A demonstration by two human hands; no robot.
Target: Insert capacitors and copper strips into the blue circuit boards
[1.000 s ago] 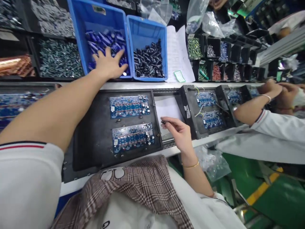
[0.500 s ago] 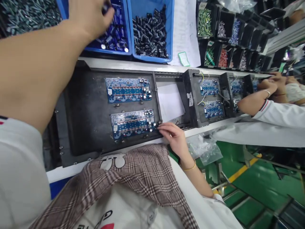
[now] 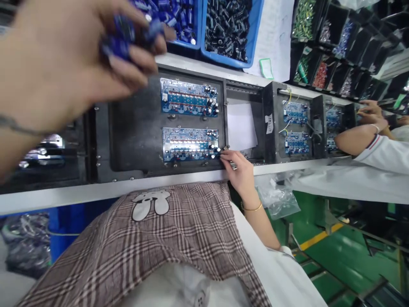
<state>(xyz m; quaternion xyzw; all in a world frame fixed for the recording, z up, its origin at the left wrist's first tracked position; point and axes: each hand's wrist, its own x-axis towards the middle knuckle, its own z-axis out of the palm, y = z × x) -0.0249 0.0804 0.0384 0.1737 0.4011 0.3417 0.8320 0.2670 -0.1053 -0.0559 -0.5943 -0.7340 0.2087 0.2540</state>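
Note:
Several blue capacitors (image 3: 120,39) are gathered in my left hand (image 3: 79,59), which is blurred and curled around them above the left part of the black carrier tray (image 3: 132,128). My right hand (image 3: 241,170) has thumb and fingertips pinched together at the right edge of the lower blue circuit board (image 3: 190,145); whatever lies between the fingertips is too small to make out. Above it in the same tray lies the upper circuit board (image 3: 193,98). Both boards carry small black and silver capacitors toward their right ends.
Behind the tray stand a blue bin of blue capacitors (image 3: 182,19) and a blue bin of black capacitors (image 3: 228,32). Paper sheets (image 3: 276,25) lie beside them. Black part bins (image 3: 306,23) stand at the far right, where a co-worker's arm (image 3: 358,132) reaches over further boards.
My left hand has come away from the blue capacitor bin, nearer and lower, with blue capacitors now visible in it. My right hand stays at the lower board's right edge. The view has shifted.

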